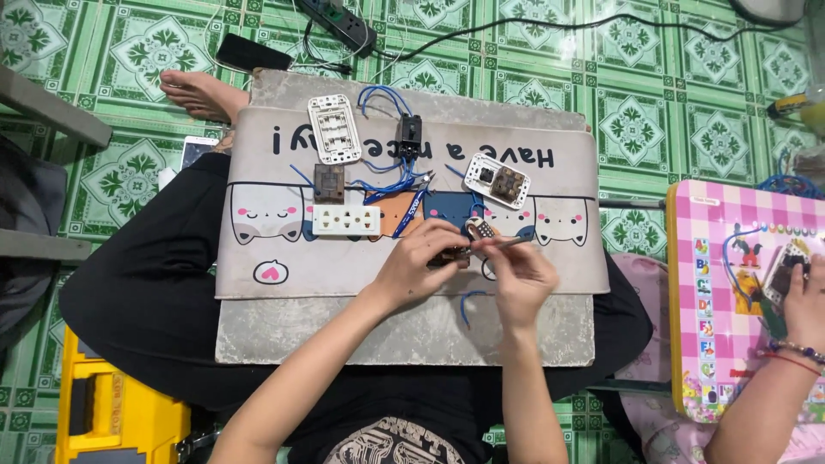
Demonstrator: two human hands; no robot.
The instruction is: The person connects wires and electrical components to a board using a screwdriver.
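The left hand [421,258] pinches a small, light, rigid switch module [453,254] by its sides while the right hand [520,275] holds a thin screwdriver [507,244] against it.

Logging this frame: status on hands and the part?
Left hand grips small switch module. Right hand holds thin tool, tip at module. Blue wires close behind; another person's hand far right, apart.

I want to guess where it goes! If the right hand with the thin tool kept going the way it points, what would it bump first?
The right hand aims its thin grey metal tool left, at the small brown switch part pinched in the left hand. That part looks first in line, though depth is hard to judge from above.
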